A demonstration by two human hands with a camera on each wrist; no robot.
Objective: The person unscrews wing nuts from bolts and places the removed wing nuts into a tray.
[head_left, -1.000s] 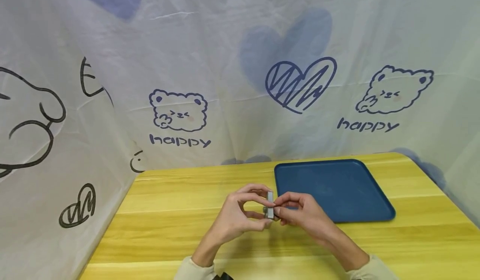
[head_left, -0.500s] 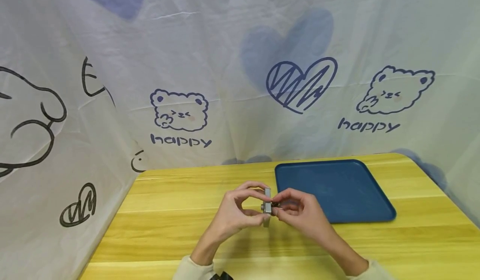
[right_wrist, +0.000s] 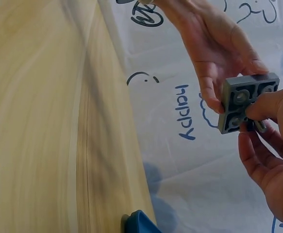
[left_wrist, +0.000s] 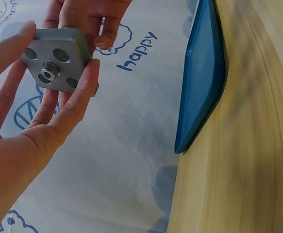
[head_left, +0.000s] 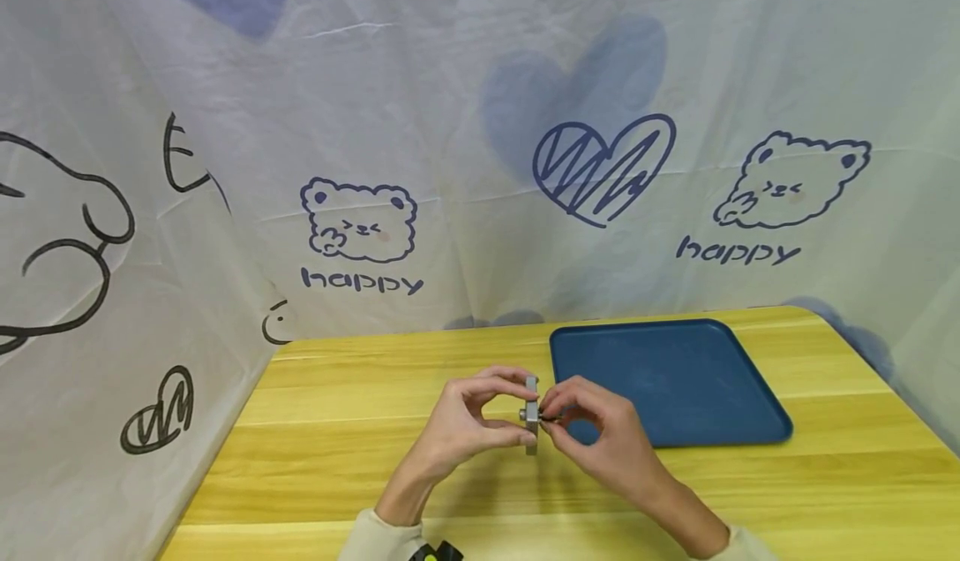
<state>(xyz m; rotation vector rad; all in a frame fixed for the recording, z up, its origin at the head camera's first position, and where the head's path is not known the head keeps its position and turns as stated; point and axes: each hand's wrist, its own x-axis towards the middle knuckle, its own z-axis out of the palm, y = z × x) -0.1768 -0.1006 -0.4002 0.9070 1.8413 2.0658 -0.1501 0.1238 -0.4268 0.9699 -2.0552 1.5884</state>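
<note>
A small square grey tripod quick-release plate (left_wrist: 43, 52) has several round recesses and a metal screw (left_wrist: 50, 71) standing out of its centre. My left hand (head_left: 465, 419) grips it by opposite edges, thumb below and fingers above in the head view, holding it upright over the table. On its other side my right hand (head_left: 611, 440) pinches a small dark part (head_left: 551, 418) at the middle of the plate's back. In the right wrist view that back (right_wrist: 234, 108) shows ribbed recesses, while the pinched part is mostly hidden by thumb and fingers.
A blue tray (head_left: 667, 378) lies on the yellow wood-grain table (head_left: 360, 428), just behind and right of the hands. White cloth (head_left: 465, 127) with printed bears and hearts hangs along the back and sides.
The plate and both hands have shifted slightly left. My right fingers have changed their hold on the small part at its back, and the right wrist has turned a little.
</note>
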